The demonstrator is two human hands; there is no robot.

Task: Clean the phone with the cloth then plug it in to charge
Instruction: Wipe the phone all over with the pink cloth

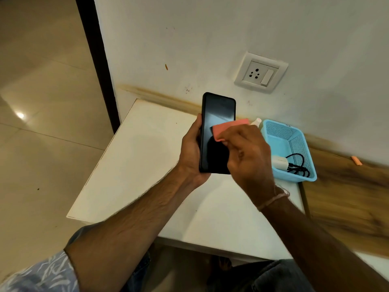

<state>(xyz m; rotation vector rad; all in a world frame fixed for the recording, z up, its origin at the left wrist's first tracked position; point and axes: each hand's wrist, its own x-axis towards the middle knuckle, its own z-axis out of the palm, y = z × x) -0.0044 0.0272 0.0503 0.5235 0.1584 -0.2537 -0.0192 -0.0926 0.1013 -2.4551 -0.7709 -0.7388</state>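
My left hand grips a black phone upright by its left edge and bottom, screen facing me, above the white table. My right hand pinches a pink cloth and presses it on the middle of the screen. The lower right of the phone is hidden behind my right hand. A white charger with a black cable lies in the blue basket to the right.
A white wall socket with a switch is on the wall above the basket. A small white bottle stands just left of the basket. A wooden surface lies to the right, tiled floor to the left.
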